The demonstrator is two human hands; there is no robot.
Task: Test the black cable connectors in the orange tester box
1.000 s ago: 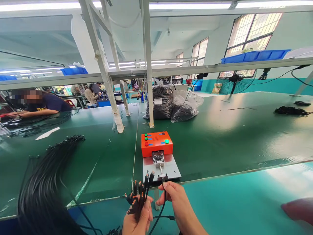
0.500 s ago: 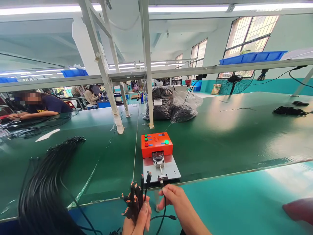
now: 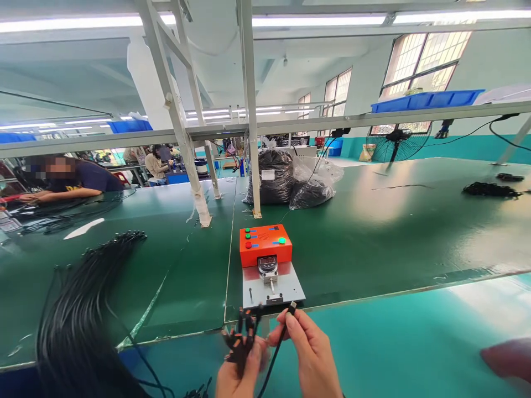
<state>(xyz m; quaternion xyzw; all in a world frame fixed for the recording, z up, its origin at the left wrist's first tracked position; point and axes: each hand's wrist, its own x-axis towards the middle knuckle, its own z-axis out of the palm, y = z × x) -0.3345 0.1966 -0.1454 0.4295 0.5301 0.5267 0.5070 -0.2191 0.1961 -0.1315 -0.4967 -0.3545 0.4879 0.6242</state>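
Observation:
My left hand (image 3: 243, 367) is closed around a bunch of black cables (image 3: 240, 342), their orange-tipped connectors pointing up and slightly blurred. Between the thumb and fingers of my right hand (image 3: 309, 345) is a single black cable (image 3: 277, 351), its metal plug (image 3: 292, 305) showing above the fingertips. Just beyond both hands, at the table's front edge, sits a metal test plate with a small slotted block (image 3: 274, 299) and a round digital gauge (image 3: 267, 264). Behind the gauge stands an orange box (image 3: 265, 249) with green and red buttons. The plug is apart from the block.
A thick bundle of black cables (image 3: 83, 309) lies on the green table (image 3: 352, 237) at the left. Black-filled plastic bags (image 3: 276, 177) stand beside a white post (image 3: 252, 138). A person (image 3: 83, 177) leans on the table at far left. More black cables (image 3: 492, 190) lie at right.
My right hand has drawn the cable's plug away from the slotted block, toward the right and nearer me. My left hand, with the bunch, has shifted slightly right and down.

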